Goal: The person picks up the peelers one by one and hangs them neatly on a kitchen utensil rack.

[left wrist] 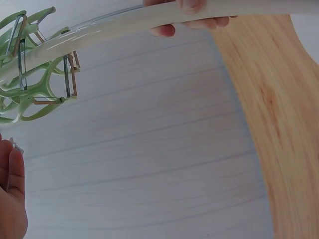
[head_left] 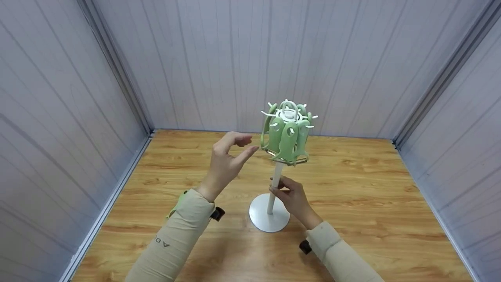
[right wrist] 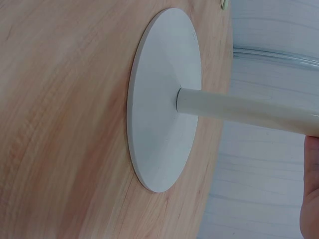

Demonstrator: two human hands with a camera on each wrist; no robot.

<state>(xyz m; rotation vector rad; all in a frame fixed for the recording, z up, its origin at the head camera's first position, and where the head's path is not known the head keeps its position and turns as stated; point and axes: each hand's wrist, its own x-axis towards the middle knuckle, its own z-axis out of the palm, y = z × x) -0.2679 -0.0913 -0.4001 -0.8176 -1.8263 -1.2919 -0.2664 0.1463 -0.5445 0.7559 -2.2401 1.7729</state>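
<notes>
Several light-green peelers (head_left: 287, 147) hang by the holes in their handles from the hooks of a white stand, blades downward. My right hand (head_left: 291, 197) grips the stand's white pole (head_left: 277, 174) between thumb and fingers, partway up. The round base (right wrist: 164, 107) lies flat on the wooden table. Just left of the hanging peelers is my left hand (head_left: 231, 156), its fingers bent and thumb apart, with nothing visible between them. In the left wrist view, the left hand (left wrist: 12, 199) shows at the left edge, below the peeler heads (left wrist: 45, 74).
Another green item (head_left: 179, 203) lies on the table, mostly hidden by the left sleeve. Pale panelled walls (head_left: 250, 62) stand behind and on both sides of the wooden table (head_left: 352, 188). Dark wrist cameras (head_left: 217, 214) sit on both sleeves.
</notes>
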